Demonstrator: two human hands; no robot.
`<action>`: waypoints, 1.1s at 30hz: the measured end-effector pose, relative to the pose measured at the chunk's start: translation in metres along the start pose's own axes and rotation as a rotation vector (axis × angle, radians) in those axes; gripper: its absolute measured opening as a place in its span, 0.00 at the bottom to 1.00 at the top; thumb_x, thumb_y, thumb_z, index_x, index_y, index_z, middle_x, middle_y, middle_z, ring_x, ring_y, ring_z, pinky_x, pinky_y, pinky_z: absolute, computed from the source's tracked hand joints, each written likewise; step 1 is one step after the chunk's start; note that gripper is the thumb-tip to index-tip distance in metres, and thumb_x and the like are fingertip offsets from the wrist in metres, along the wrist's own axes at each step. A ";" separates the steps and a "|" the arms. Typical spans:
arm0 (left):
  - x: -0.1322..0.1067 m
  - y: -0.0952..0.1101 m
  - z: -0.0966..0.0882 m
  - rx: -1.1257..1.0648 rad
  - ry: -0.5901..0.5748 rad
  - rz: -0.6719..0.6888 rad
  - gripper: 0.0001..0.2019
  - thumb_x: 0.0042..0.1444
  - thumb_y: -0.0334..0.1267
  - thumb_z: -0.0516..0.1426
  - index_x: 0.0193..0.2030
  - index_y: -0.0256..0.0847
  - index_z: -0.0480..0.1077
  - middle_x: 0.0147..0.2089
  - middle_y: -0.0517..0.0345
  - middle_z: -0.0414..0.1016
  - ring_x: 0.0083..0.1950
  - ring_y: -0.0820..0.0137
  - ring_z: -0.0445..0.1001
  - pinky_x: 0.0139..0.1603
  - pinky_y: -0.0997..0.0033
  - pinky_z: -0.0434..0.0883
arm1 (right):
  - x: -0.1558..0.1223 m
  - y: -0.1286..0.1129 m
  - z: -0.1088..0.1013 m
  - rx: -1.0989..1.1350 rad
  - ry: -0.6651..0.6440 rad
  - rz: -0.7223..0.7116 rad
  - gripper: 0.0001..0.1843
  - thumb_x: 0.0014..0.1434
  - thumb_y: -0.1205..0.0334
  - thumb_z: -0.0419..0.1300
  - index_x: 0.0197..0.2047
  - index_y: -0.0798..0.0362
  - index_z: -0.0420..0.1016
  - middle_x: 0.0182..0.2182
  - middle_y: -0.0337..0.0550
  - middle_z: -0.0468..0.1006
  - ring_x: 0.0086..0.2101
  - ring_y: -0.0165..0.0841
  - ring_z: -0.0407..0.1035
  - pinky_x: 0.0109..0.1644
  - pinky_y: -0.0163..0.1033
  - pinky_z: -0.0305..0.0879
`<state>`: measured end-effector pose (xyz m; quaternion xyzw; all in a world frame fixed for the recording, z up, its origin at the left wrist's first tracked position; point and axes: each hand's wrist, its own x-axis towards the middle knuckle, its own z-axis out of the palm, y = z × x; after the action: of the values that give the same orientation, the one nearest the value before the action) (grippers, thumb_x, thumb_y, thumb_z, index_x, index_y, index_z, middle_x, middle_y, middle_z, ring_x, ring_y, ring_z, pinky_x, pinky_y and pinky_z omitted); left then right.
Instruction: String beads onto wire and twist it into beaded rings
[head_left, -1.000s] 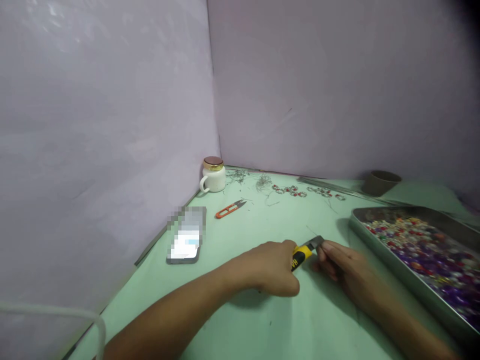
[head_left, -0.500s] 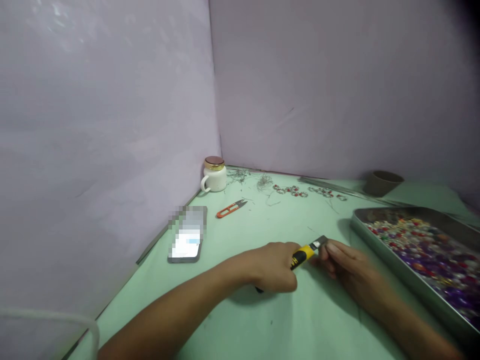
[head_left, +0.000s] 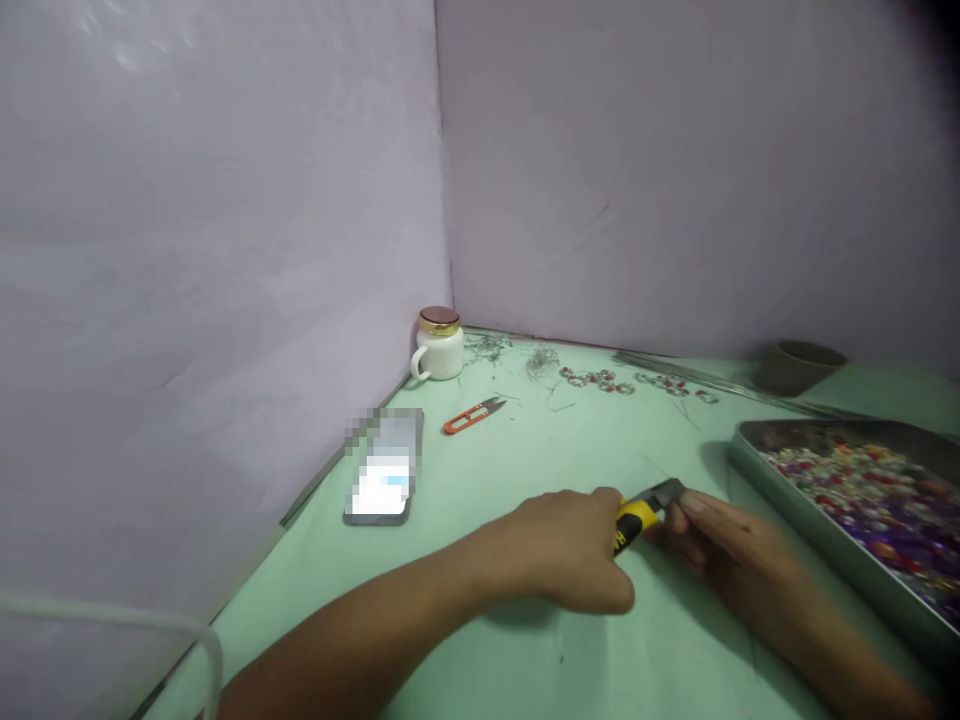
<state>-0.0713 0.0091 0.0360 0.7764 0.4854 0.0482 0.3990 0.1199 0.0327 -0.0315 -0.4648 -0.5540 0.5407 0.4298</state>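
Observation:
My left hand (head_left: 574,550) is wrapped around pliers (head_left: 636,520) with yellow and black grips and a dark metal head. Their jaws point right and away from me, up against the fingertips of my right hand (head_left: 709,540). Those fingers are pinched together at the jaw tips on a thin wire (head_left: 657,467), whose fine end sticks out beyond the jaws. Most of what lies between the fingertips is hidden. Both hands are just above the pale green tabletop (head_left: 525,470).
On the right stands a metal tray (head_left: 817,520) of mixed beads. Farther back are a brown pot (head_left: 799,368), long metal rods (head_left: 675,372), red-and-clear bead pieces (head_left: 600,380) and wire scraps (head_left: 541,360). Orange thread snips (head_left: 472,415), a phone (head_left: 386,470) and a lidded white mug (head_left: 440,352) are at left.
The pliers have turned, so their grips look wider apart and less of the handle shows past my left hand. Both hands sit slightly farther right and lower; the whole view has shifted a little.

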 end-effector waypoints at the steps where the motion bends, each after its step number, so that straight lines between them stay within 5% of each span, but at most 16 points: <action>1: -0.001 0.001 0.004 0.124 0.062 0.004 0.19 0.37 0.37 0.51 0.40 0.43 0.58 0.31 0.55 0.65 0.27 0.66 0.66 0.21 0.70 0.63 | 0.000 0.000 0.000 0.021 -0.011 0.024 0.23 0.50 0.42 0.54 0.19 0.53 0.65 0.12 0.37 0.58 0.18 0.29 0.52 0.22 0.35 0.51; 6: 0.001 0.004 0.029 0.536 0.369 0.001 0.35 0.36 0.35 0.52 0.56 0.35 0.49 0.36 0.47 0.65 0.32 0.62 0.66 0.28 0.66 0.63 | 0.000 0.000 0.001 0.107 -0.017 0.067 0.22 0.48 0.42 0.56 0.19 0.54 0.65 0.12 0.36 0.57 0.19 0.28 0.52 0.23 0.34 0.49; 9: 0.003 0.005 0.032 0.553 0.395 -0.001 0.37 0.37 0.34 0.53 0.57 0.34 0.47 0.37 0.46 0.65 0.33 0.61 0.67 0.28 0.66 0.63 | 0.001 0.001 0.000 0.133 -0.031 0.064 0.21 0.49 0.44 0.57 0.20 0.54 0.66 0.13 0.36 0.58 0.20 0.29 0.53 0.23 0.34 0.49; 14: -0.003 0.003 0.006 0.170 0.092 0.009 0.22 0.36 0.36 0.52 0.43 0.42 0.58 0.31 0.54 0.66 0.28 0.65 0.67 0.22 0.70 0.62 | 0.000 0.001 -0.003 0.134 -0.115 0.042 0.20 0.51 0.45 0.55 0.21 0.54 0.66 0.15 0.36 0.59 0.20 0.28 0.51 0.25 0.34 0.48; 18: 0.000 -0.004 -0.008 -0.316 -0.143 0.037 0.12 0.34 0.30 0.52 0.30 0.42 0.58 0.27 0.59 0.64 0.21 0.72 0.64 0.18 0.72 0.62 | 0.001 0.000 -0.006 0.172 -0.182 -0.027 0.19 0.53 0.48 0.54 0.20 0.53 0.65 0.16 0.37 0.59 0.22 0.30 0.53 0.28 0.36 0.50; 22: 0.010 -0.017 -0.004 -0.891 -0.431 0.023 0.15 0.33 0.29 0.57 0.31 0.40 0.58 0.28 0.60 0.64 0.21 0.74 0.65 0.18 0.71 0.66 | 0.002 -0.001 -0.007 0.230 -0.245 -0.069 0.20 0.55 0.50 0.53 0.18 0.53 0.65 0.16 0.39 0.61 0.23 0.32 0.54 0.29 0.38 0.51; 25: 0.015 -0.022 0.000 -1.079 -0.538 0.024 0.18 0.33 0.29 0.58 0.34 0.41 0.59 0.29 0.60 0.65 0.23 0.73 0.67 0.20 0.70 0.67 | 0.002 -0.001 -0.007 0.241 -0.244 -0.046 0.21 0.54 0.49 0.52 0.17 0.53 0.65 0.15 0.40 0.61 0.23 0.33 0.55 0.28 0.38 0.51; 28: 0.014 -0.017 -0.001 -0.927 -0.451 -0.031 0.16 0.33 0.29 0.56 0.33 0.41 0.58 0.27 0.60 0.64 0.21 0.73 0.65 0.18 0.70 0.66 | 0.002 0.000 -0.005 0.240 -0.195 0.001 0.20 0.53 0.48 0.54 0.17 0.53 0.65 0.14 0.38 0.60 0.21 0.32 0.54 0.30 0.39 0.53; 33: 0.003 -0.001 0.001 -0.055 0.002 -0.029 0.19 0.35 0.32 0.52 0.39 0.42 0.61 0.29 0.56 0.66 0.25 0.67 0.66 0.20 0.70 0.63 | 0.003 0.002 -0.002 0.240 -0.137 0.070 0.18 0.51 0.48 0.57 0.20 0.53 0.67 0.11 0.33 0.58 0.18 0.28 0.53 0.34 0.40 0.57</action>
<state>-0.0698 0.0108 0.0338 0.7578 0.4957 0.0565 0.4204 0.1212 0.0356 -0.0339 -0.3910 -0.4967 0.6483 0.4244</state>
